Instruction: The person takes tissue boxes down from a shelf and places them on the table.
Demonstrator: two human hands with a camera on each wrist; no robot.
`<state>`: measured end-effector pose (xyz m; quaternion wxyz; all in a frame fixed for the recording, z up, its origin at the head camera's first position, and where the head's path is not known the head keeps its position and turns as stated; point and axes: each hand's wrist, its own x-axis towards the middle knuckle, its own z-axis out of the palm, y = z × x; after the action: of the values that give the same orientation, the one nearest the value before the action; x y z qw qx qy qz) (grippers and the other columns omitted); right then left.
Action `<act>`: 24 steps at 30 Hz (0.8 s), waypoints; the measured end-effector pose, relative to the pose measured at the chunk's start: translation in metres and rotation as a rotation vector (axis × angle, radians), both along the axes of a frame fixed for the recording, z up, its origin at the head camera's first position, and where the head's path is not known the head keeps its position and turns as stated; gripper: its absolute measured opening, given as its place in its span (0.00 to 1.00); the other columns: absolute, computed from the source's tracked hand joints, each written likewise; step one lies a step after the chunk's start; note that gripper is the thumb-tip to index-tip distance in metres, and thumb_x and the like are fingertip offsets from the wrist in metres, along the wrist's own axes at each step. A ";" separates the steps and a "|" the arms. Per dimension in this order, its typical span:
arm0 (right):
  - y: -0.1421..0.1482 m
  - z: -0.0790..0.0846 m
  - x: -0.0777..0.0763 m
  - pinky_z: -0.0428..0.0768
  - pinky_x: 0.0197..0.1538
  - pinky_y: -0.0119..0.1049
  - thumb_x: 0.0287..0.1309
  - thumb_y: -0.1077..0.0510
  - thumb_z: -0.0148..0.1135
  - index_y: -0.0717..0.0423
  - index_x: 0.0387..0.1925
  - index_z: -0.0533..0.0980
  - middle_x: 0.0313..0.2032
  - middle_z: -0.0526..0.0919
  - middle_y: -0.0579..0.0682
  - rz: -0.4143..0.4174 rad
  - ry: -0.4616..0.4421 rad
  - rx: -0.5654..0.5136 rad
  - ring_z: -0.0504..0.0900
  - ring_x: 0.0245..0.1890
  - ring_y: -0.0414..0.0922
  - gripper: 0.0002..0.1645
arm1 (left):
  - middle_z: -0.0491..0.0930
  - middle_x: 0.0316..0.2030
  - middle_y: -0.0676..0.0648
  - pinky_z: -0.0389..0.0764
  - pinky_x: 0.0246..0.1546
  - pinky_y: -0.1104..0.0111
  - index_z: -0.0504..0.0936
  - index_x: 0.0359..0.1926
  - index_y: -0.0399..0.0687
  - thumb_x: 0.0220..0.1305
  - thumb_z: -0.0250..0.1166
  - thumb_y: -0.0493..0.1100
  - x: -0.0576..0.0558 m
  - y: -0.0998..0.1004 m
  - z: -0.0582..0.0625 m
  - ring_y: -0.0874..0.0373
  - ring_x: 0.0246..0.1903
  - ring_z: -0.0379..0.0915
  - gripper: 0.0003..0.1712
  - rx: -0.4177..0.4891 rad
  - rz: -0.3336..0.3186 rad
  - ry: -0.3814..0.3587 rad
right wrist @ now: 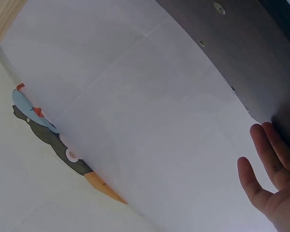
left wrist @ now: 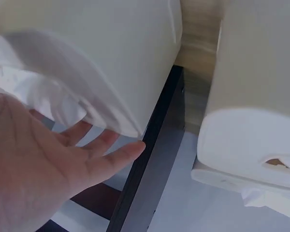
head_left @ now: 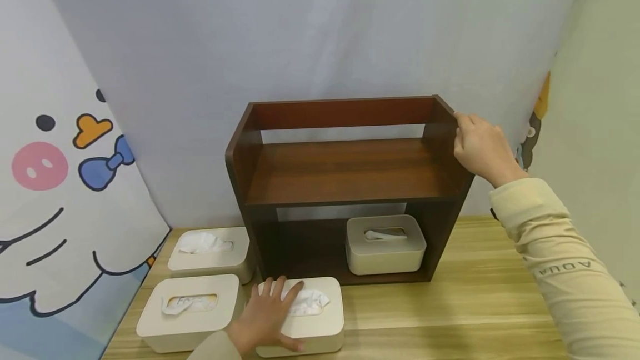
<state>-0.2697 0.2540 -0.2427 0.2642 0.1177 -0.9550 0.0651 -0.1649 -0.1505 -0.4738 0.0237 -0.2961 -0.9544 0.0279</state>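
My left hand [head_left: 265, 314] lies over a cream tissue box [head_left: 327, 326] in front of the shelf, its fingers spread across the top and the thumb near the front side. In the left wrist view its fingers [left wrist: 118, 157] stretch along the box's slotted face, where white tissue [left wrist: 53, 99] shows. At the upper right, my right hand [head_left: 482, 146] holds the top edge of the dark brown two-tier shelf [head_left: 345, 171] by its right side panel. Several of its fingers [right wrist: 266, 150] lie along the panel's outer face in the right wrist view.
One tissue box [head_left: 387, 254] stands in the shelf's lower tier, at the right. Left of the shelf are two more, a rear box [head_left: 210, 260] and a front box [head_left: 185, 340]. The wooden table [head_left: 490, 293] meets a white cloth backdrop [head_left: 350, 32] and a cartoon-printed panel [head_left: 60, 88].
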 end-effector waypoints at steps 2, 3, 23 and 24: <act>0.000 0.000 -0.001 0.70 0.41 0.62 0.62 0.63 0.37 0.72 0.57 0.64 0.49 0.72 0.71 0.000 0.004 0.000 0.72 0.47 0.67 0.25 | 0.66 0.53 0.36 0.70 0.44 0.42 0.61 0.63 0.50 0.24 0.64 0.79 -0.002 0.001 0.006 0.38 0.50 0.66 0.64 0.008 0.002 -0.046; 0.000 0.000 -0.001 0.70 0.41 0.62 0.62 0.63 0.37 0.72 0.57 0.64 0.49 0.73 0.71 0.001 0.006 0.001 0.72 0.47 0.67 0.25 | 0.67 0.52 0.36 0.69 0.45 0.42 0.61 0.63 0.50 0.25 0.65 0.79 -0.002 0.002 0.008 0.38 0.49 0.66 0.64 0.009 0.002 -0.066; 0.005 -0.001 -0.001 0.69 0.43 0.62 0.62 0.63 0.37 0.72 0.58 0.64 0.50 0.72 0.71 -0.012 -0.009 -0.010 0.71 0.49 0.67 0.25 | 0.68 0.56 0.40 0.69 0.51 0.47 0.61 0.64 0.54 0.42 0.55 0.78 -0.043 0.051 0.027 0.41 0.53 0.66 0.52 0.062 -0.019 0.003; 0.005 -0.001 -0.001 0.69 0.43 0.62 0.62 0.63 0.37 0.72 0.58 0.64 0.50 0.72 0.71 -0.012 -0.009 -0.009 0.71 0.49 0.67 0.25 | 0.68 0.57 0.40 0.69 0.51 0.48 0.61 0.64 0.54 0.43 0.55 0.78 -0.045 0.054 0.027 0.41 0.53 0.66 0.52 0.064 -0.022 0.021</act>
<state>-0.2703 0.2592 -0.2434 0.2609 0.1106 -0.9566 0.0684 -0.2101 -0.0964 -0.4470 0.0438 -0.3054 -0.9512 0.0000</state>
